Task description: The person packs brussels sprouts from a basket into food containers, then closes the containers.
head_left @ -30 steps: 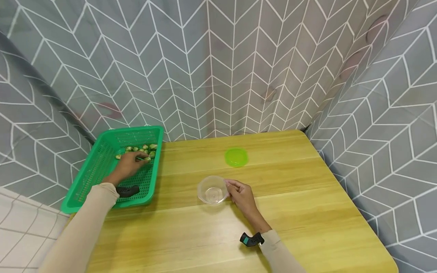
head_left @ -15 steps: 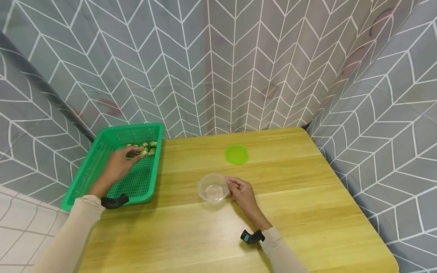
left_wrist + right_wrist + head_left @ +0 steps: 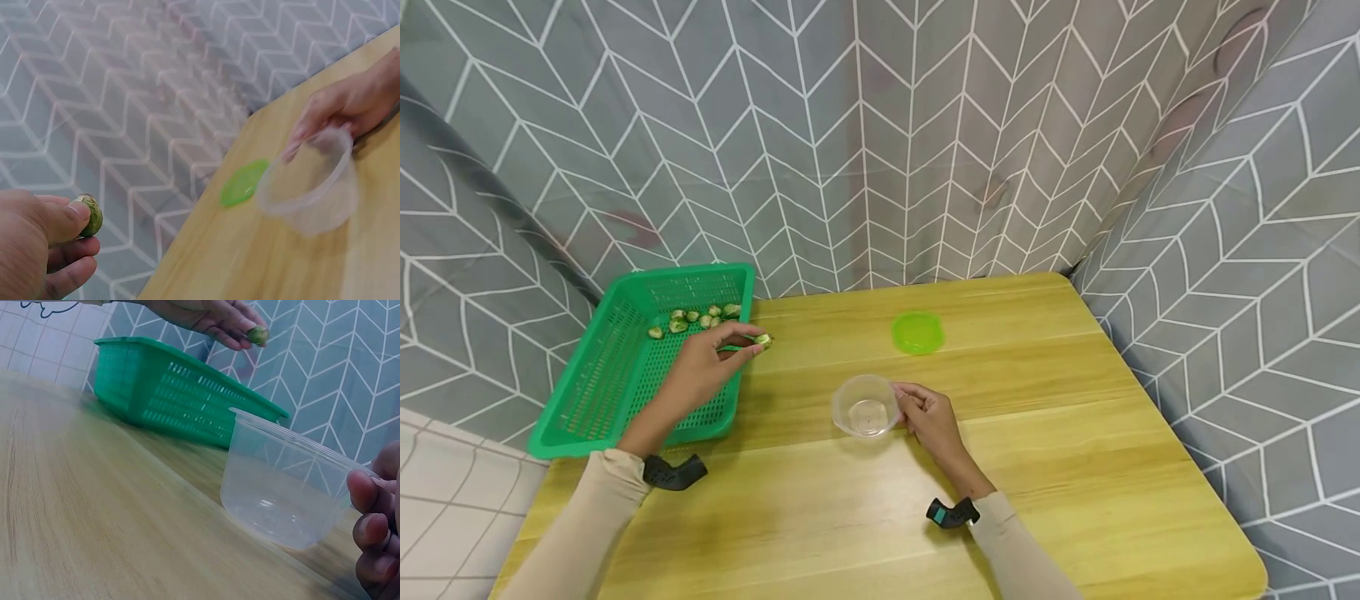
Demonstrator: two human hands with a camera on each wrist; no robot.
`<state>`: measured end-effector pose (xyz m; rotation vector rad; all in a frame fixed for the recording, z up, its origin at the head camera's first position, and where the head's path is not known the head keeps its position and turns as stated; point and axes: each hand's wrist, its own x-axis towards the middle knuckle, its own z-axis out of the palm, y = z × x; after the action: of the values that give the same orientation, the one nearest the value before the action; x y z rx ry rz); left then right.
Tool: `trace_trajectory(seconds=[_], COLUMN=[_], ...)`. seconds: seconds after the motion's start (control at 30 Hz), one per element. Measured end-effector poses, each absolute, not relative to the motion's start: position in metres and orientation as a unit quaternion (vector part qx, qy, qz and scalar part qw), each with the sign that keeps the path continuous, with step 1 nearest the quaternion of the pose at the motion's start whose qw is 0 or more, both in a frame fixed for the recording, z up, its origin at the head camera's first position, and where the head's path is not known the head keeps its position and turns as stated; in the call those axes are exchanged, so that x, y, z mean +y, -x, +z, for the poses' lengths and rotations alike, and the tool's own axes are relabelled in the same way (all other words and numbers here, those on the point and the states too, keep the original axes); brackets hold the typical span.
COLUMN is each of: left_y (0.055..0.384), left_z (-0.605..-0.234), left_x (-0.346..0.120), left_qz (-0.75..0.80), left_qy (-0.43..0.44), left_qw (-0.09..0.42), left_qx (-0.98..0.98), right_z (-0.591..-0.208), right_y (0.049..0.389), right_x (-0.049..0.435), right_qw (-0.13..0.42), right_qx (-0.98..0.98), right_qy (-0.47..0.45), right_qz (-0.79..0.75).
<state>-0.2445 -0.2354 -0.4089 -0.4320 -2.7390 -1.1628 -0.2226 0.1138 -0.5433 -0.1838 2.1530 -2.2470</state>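
Observation:
My left hand [image 3: 700,371] pinches a Brussels sprout [image 3: 763,341] between thumb and fingers, just past the right rim of the green basket [image 3: 615,302]. The left wrist view shows the green and pale sprout [image 3: 94,215] at the fingertips. Several more sprouts [image 3: 678,323] lie at the far end inside the basket. With thumb and fingers, my right hand [image 3: 931,421] grips the rim of a clear plastic bowl [image 3: 865,408], which stands upright on the table. Through its wall in the right wrist view, the bowl [image 3: 275,494] shows no contents.
A bright green lid [image 3: 917,333] lies flat on the wooden table [image 3: 1037,375], behind the bowl. Grey curtains [image 3: 910,142] with a white chevron pattern hang along the back and right side. White tiles [image 3: 460,508] show at the lower left.
My left hand has picked a sprout from those in the basket and moved up and right, over the basket's right rim. My right hand and the bowl stay in place.

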Motion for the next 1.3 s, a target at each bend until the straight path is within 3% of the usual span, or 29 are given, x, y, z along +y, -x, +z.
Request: trace_trajectory(seconds=[0.3,0.5,1.03,1.3], left_y=[0.238,0.238,0.237,0.24], left_z=[-0.421,-0.436,-0.463,-0.473], left_x=[-0.19,-0.164,-0.123,-0.103], left_qz=[-0.435,-0.441,-0.43,-0.359], left_qy=[0.182,0.213,0.264,0.315], left_qw=[0.018,0.002,-0.042,-0.029], left_qx=[-0.882,-0.872,-0.862,-0.878], right_z=[-0.51,-0.509,-0.545,-0.547], right_y=[0.213,0.214,0.227,0.225], right_x=[0.112,0.111,0.112,0.115], right_qw=[0.026,0.028,0.021,0.015], right_qx=[0.692,0.687,0.686,0.69], right_qy=[0.064,0.066,0.062,0.063], right_qz=[-0.719,-0.723,-0.725,-0.721])
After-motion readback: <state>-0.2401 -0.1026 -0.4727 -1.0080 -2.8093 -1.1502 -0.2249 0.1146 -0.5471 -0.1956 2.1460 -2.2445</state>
